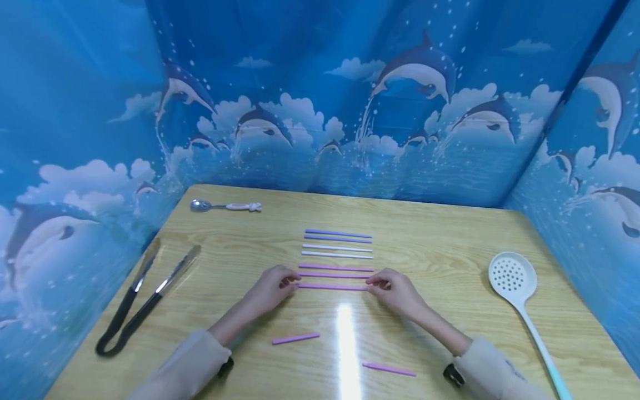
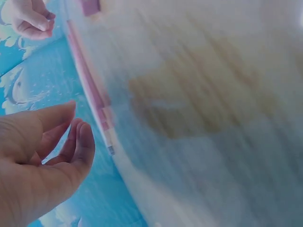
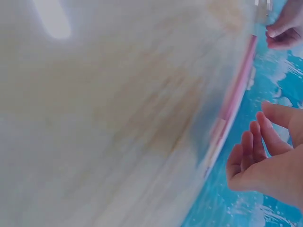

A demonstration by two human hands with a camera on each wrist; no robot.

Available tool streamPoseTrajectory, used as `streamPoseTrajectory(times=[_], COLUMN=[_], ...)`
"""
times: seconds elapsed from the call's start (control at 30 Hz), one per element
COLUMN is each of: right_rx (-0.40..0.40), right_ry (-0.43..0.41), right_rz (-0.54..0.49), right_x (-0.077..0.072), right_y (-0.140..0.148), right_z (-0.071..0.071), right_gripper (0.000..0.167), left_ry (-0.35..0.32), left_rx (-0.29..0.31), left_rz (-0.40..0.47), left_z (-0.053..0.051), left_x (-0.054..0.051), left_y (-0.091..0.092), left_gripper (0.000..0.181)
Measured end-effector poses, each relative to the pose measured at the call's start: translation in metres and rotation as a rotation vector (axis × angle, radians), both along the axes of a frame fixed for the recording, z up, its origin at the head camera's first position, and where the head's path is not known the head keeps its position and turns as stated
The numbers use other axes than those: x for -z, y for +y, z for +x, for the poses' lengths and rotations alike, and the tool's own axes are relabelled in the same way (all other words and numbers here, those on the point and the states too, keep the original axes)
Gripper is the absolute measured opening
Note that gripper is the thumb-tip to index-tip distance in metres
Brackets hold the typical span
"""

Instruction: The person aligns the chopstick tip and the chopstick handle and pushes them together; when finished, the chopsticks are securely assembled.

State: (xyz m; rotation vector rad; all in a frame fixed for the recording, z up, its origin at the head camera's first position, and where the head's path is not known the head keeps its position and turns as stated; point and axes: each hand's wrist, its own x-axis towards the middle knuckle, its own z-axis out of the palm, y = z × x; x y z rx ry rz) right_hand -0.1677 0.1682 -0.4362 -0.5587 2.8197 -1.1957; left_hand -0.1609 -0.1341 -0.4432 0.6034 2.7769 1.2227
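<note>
Thin coloured sticks lie in a stack of parallel rows on the table: a blue stick [image 1: 339,233] at the far end, then a white stick [image 1: 337,248], then several pink ones. At the ends of the nearest full-length pink stick [image 1: 331,287] are my left hand [image 1: 274,288] and right hand [image 1: 396,293], fingertips touching or just beside it. In the wrist views, the left hand [image 2: 52,151] and right hand [image 3: 270,151] have loosely bent fingers, with a gap from the thumb and nothing seen between. Closer to me lie two short pink sticks [image 1: 296,338] [image 1: 389,369].
Black-handled tongs [image 1: 142,300] lie spread at the left of the wooden table [image 1: 430,233]. A spoon [image 1: 225,206] sits at the back left. A white slotted skimmer [image 1: 525,311] lies on the right. Dolphin-print curtains [image 1: 320,83] hang behind and beside the table.
</note>
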Motion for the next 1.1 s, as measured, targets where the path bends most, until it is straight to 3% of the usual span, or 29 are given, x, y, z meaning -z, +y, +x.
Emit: streamPoseTrajectory(times=[0.13,0.33,0.43,0.63,0.83,1.1], right_rx=[-0.009,-0.101,-0.158,-0.279,-0.402,-0.42], right_ry=[0.006,-0.015,-0.056,-0.188,-0.201,-0.188], right_rz=[-0.019,-0.035,-0.029,-0.026,-0.039,0.016], right_x=[-0.007,-0.006,-0.003,0.002,0.006,0.006], right_y=[0.007,0.013,0.016,0.024,0.031,0.03], right_z=[0.014,0.042,0.055,0.076,0.087,0.088], right_gripper=[0.011,0.017,0.02,0.022,0.019,0.014], left_ry=[-0.037,-0.137,-0.173,-0.269,-0.282,-0.257], left_rx=[0.037,0.159,0.207,0.24,0.253,0.286], left_rz=[0.032,0.058,0.066,0.065,0.07,0.043], left_z=[0.011,0.031,0.039,0.054,0.06,0.057], left_x=[-0.007,-0.009,-0.007,-0.002,0.002,0.002], left_y=[-0.004,-0.008,-0.01,-0.012,-0.012,-0.01], left_gripper=[0.018,0.02,0.02,0.021,0.022,0.024])
